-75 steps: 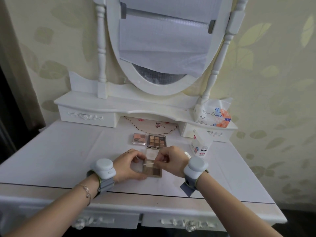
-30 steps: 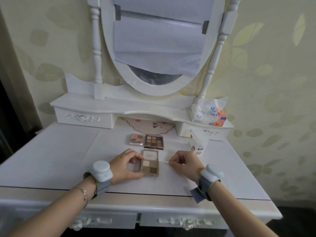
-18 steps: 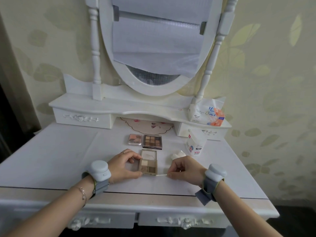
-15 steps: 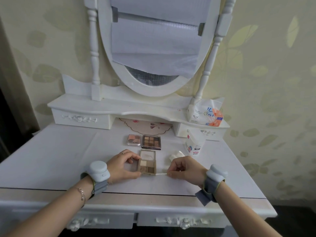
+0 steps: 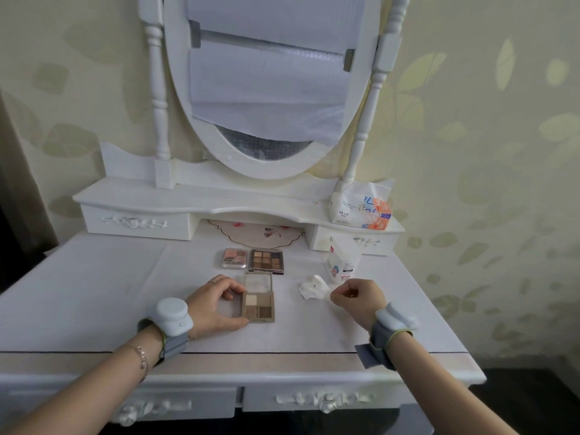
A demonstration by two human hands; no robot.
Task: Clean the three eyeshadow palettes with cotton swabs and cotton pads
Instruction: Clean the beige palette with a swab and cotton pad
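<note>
An open four-pan brown eyeshadow palette [image 5: 258,304] lies on the white dressing table [image 5: 94,293], its clear lid folded back. My left hand [image 5: 216,304] grips the palette's left edge between thumb and fingers. Behind it lie a small pink palette [image 5: 233,258] and a dark nine-pan palette [image 5: 266,261], side by side. A crumpled white cotton pad [image 5: 314,287] rests to the right. My right hand [image 5: 357,298] is pinched shut, its fingertips at the pad's right edge. No cotton swab shows, and I cannot tell what the fingers hold.
A clear packet of cotton swabs [image 5: 343,262] stands behind the pad. A tissue pack [image 5: 364,210] sits on the right end of the raised shelf [image 5: 141,199] below the oval mirror. A floral mat [image 5: 257,232] lies under the shelf.
My right hand took the swab off the palette, swung it right and down, then moved up to the crumpled pad. The swab is no longer visible. My left hand kept hold of the palette.
</note>
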